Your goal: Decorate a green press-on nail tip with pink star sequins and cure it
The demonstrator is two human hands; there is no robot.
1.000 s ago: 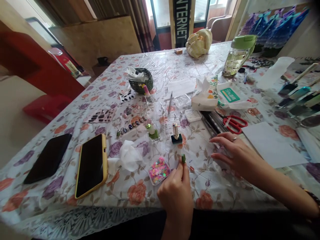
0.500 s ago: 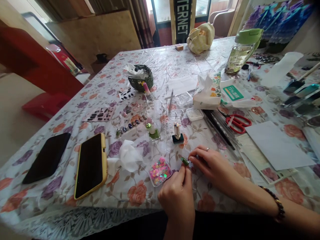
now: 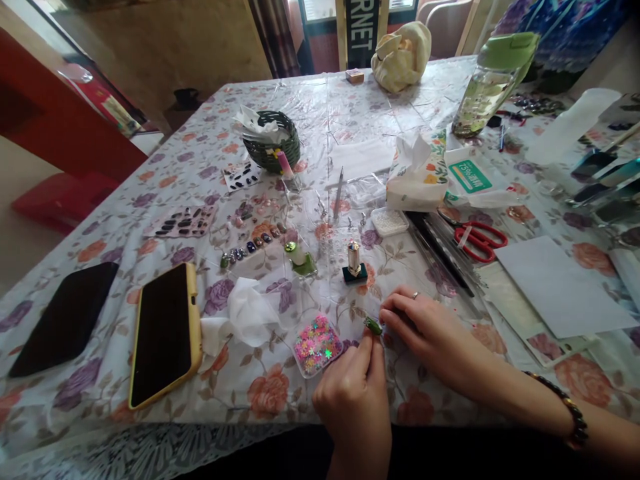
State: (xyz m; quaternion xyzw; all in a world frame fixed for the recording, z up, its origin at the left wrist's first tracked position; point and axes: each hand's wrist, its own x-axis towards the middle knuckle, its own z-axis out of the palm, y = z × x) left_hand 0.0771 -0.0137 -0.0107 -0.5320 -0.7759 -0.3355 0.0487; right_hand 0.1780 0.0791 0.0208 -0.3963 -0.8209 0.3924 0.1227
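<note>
My left hand (image 3: 355,393) pinches a small green press-on nail (image 3: 373,326) between thumb and fingertips, just above the table. My right hand (image 3: 417,330), with a ring and a beaded bracelet, is bent beside it. Its fingertips are drawn together close to the nail's right edge; whether they hold anything tiny I cannot make out. Left of my left hand lies a clear box (image 3: 296,357) of pink and iridescent flower sequins. Behind the nail stands a gold holder on a dark green base (image 3: 354,263). A row of decorated nails (image 3: 251,247) lies further left.
Two phones, one black (image 3: 65,317) and one yellow-cased (image 3: 165,333), lie at left beside a crumpled tissue (image 3: 253,312). At right are red-handled scissors (image 3: 480,241) and white paper (image 3: 563,287). A woven basket (image 3: 273,140), tissue pack (image 3: 417,180) and green-lidded bottle (image 3: 493,87) stand behind.
The view has shifted slightly, so the table things sit lower or further out. The green nail has turned a little in my left fingertips; both hands stay close together.
</note>
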